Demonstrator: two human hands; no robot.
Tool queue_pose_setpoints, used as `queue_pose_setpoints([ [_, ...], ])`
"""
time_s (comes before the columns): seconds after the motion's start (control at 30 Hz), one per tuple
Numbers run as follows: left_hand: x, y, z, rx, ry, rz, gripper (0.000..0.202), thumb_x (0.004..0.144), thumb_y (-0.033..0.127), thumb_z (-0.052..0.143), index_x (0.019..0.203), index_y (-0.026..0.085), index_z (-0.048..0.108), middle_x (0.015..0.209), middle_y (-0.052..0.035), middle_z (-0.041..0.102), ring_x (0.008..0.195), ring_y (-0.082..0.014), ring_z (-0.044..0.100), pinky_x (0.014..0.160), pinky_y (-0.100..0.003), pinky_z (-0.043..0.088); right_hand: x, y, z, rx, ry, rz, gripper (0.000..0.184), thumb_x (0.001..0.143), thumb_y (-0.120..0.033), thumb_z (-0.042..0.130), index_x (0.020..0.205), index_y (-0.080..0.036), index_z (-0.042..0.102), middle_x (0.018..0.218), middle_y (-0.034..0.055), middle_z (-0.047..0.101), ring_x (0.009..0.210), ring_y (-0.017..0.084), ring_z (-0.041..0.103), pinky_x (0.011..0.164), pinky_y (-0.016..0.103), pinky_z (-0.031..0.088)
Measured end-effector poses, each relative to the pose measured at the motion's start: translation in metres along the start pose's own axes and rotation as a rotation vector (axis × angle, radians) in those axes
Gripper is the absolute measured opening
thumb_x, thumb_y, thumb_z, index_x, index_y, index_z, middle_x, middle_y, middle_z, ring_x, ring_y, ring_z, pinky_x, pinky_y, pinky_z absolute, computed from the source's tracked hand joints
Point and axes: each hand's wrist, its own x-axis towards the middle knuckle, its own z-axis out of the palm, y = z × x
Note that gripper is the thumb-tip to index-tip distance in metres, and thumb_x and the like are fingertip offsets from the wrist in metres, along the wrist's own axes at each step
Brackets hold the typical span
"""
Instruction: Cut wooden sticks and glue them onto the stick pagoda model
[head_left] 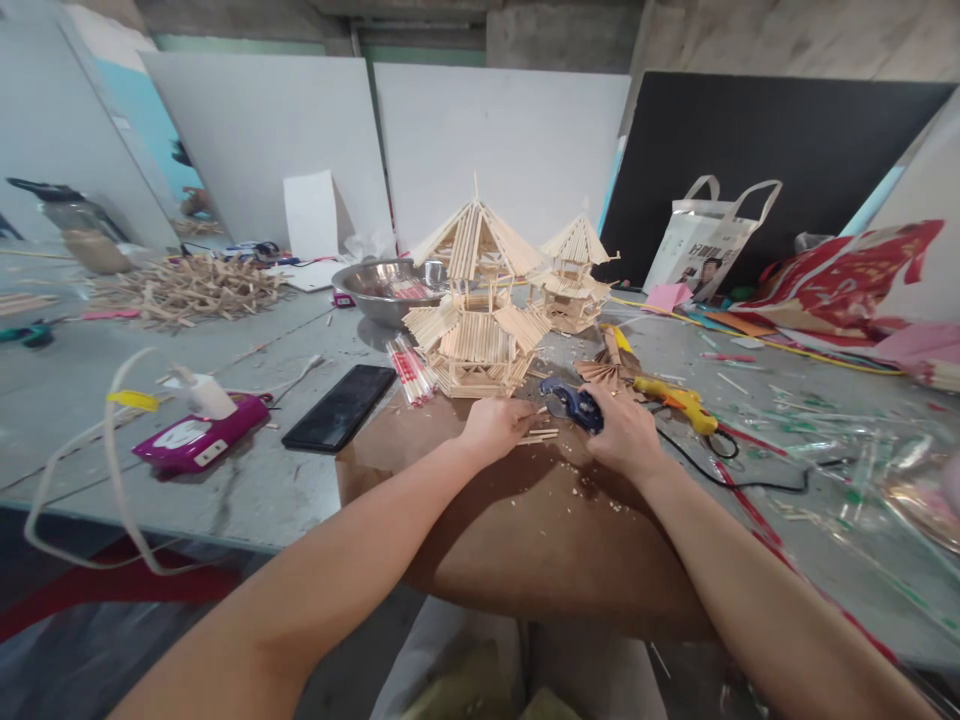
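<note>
My left hand (495,425) pinches a short thin wooden stick (543,410) over a brown sheet (525,560). A few more cut sticks (540,437) lie just below its fingertips. My right hand (624,432) is closed around a dark blue hand cutter (576,403), whose grey head points left towards the pinched stick. I cannot tell whether the cutter touches the stick. Right behind my hands stands a two-tiered pavilion model (484,340) made of wooden sticks. A smaller pavilion model (574,275) is behind it to the right.
On the left are a black phone (340,408), a purple power strip (202,432) and a pile of sticks (195,287). A metal bowl (375,290) stands behind. To the right lie a yellow glue gun (679,400), its black cord and plastic scraps. A white bag (697,245) stands farther back.
</note>
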Motion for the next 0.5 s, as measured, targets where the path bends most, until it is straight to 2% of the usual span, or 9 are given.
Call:
queue_pose_setpoints([
  [0.5,0.0001,0.0012,-0.0014,-0.008,0.0,-0.004,0.033,0.079,0.039,0.039,0.074,0.021,0.066,0.065,-0.0027,0.065,0.061,-0.012,0.056,0.051,-0.02,0.031,0.0006,0.0007,-0.0017,-0.002,-0.042,0.016,0.038,0.065,-0.031,0.051,0.102,-0.022,0.05,0.09,0.0053,0.061,0.083,0.022,0.054,0.064,0.029,0.036],
])
